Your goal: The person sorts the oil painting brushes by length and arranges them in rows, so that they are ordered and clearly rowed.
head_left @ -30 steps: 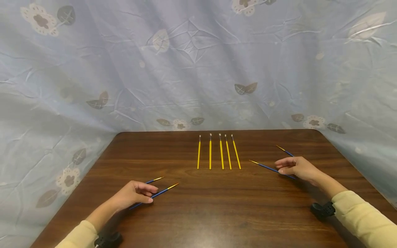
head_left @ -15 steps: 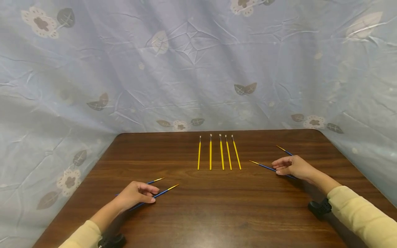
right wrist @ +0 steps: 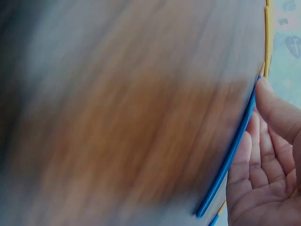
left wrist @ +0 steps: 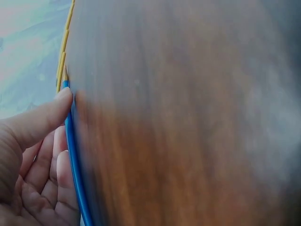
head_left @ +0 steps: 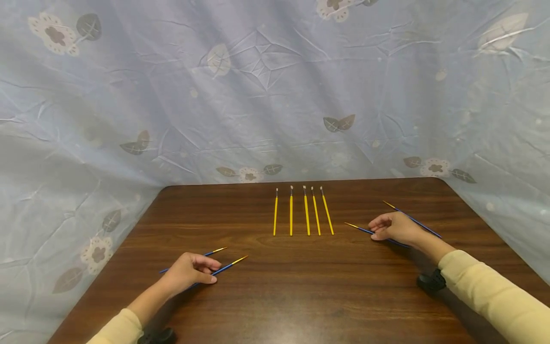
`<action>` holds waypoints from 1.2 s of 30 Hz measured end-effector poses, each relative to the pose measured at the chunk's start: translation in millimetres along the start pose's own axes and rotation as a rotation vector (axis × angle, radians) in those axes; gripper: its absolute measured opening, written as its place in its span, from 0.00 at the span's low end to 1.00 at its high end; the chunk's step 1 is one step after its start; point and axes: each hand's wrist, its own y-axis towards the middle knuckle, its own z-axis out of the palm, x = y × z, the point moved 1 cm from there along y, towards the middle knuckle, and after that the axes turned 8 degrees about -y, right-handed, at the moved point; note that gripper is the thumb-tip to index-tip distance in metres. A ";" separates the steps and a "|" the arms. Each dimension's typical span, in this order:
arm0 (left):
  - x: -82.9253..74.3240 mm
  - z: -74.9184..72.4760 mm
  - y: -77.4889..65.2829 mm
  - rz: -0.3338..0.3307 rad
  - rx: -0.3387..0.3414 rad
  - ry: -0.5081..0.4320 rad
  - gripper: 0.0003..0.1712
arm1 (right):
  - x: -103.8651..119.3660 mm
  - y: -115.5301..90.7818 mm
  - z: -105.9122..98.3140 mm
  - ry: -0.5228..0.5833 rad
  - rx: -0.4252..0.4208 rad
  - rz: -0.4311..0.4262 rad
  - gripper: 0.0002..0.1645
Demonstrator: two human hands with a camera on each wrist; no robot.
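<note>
Two thin blue paintbrushes with gold ferrules lie at the table's left and two more at its right. My left hand [head_left: 186,273] is over the nearer left paintbrush [head_left: 232,264], its thumb tip at the blue handle. Behind that hand is the second left paintbrush [head_left: 212,252], partly covered. My right hand [head_left: 398,228] is over the nearer right paintbrush [head_left: 356,227], thumb beside the handle. Farther back lies the other right paintbrush [head_left: 423,224]. In the left wrist view, a gap shows between thumb [left wrist: 51,113] and fingers; the right wrist view shows the same at the right thumb [right wrist: 277,103].
Several yellow flat paintbrushes [head_left: 291,215] lie side by side at the back middle of the brown wooden table [head_left: 275,286], bristles away from me. A patterned grey-blue cloth [head_left: 266,114] hangs behind the table and along its sides.
My right hand has slid left along the nearer right paintbrush, uncovering more of the farther one. My left hand has shifted slightly right. The paintbrushes stay in place.
</note>
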 end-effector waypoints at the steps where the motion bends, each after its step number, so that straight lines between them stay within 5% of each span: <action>1: -0.2 0.3 0.0 0.005 -0.006 0.004 0.20 | 1.3 0.3 0.5 -0.005 -0.007 0.005 0.24; 22: -2.9 3.7 3.6 0.037 -0.081 0.177 0.14 | 3.8 3.1 -1.5 -0.026 -0.036 0.044 0.19; 36: -7.7 -1.1 0.3 0.036 -0.030 0.170 0.12 | 6.6 3.9 -2.1 0.000 -0.001 0.034 0.16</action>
